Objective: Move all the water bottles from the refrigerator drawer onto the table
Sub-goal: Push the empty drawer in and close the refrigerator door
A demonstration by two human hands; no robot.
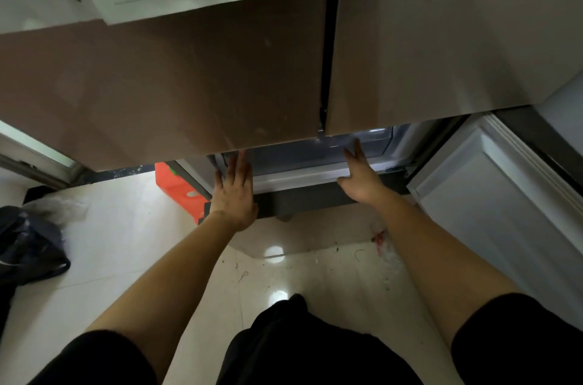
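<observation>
The refrigerator's two brown upper doors [195, 85] fill the top of the view and stand closed. Below them the lower compartment is open, with a pale translucent drawer [303, 175] showing under the doors. My left hand [235, 189] reaches to the drawer's left end with straight fingers pointing in under the door. My right hand [359, 176] lies with straight fingers against the drawer's front rim on the right. No water bottle is visible; the drawer's inside is hidden by the upper doors.
The open lower door [492, 195] with its white inner lining stands at the right. An orange plastic stool [179, 186] sits left of the fridge. A dark bag [28, 246] lies on the glossy tiled floor [126, 242] at the left. Small debris is scattered near the fridge base.
</observation>
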